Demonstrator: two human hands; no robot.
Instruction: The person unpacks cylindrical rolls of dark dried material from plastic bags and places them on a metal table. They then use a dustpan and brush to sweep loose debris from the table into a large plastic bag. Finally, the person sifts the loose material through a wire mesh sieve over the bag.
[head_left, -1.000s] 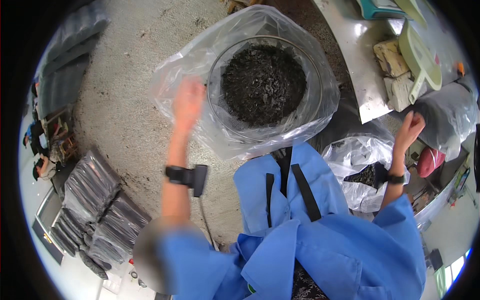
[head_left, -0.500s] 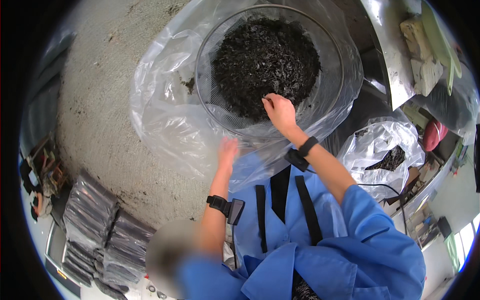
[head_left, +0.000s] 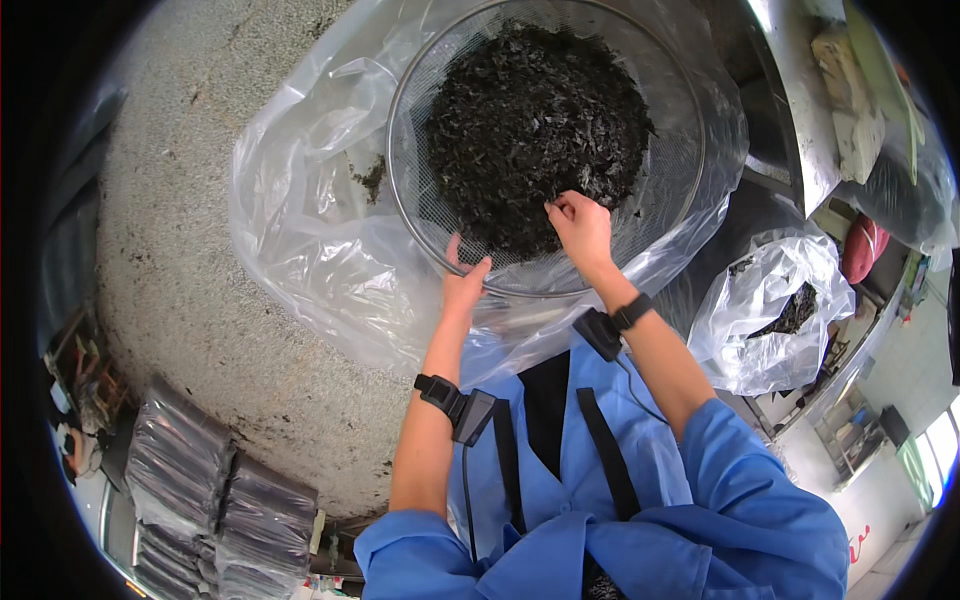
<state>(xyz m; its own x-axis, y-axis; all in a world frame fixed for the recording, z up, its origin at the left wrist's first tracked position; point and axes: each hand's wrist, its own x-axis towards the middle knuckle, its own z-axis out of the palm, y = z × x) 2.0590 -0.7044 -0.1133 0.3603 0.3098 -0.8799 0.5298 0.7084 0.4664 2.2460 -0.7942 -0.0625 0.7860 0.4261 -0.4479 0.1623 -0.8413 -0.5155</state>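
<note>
- Your left hand [head_left: 463,287] grips the round silver mesh sieve [head_left: 678,145] by its near rim.
- Your right hand [head_left: 586,234], pinched closed (catch unclear), meets the black flaky heap [head_left: 540,120] nearside.

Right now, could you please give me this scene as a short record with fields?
Left hand: gripping the near-left rim of the round mesh sieve
Right hand: fingertips drawn together at the near side of the heap of dark flakes; whether they hold any, I cannot tell
Sieve contents: the heap, with bare mesh around it
Beneath the sieve: clear plastic sheeting
Farther right: smaller clear plastic bag, dark bits inside
Lower left: plastic-wrapped dark bundles
</note>
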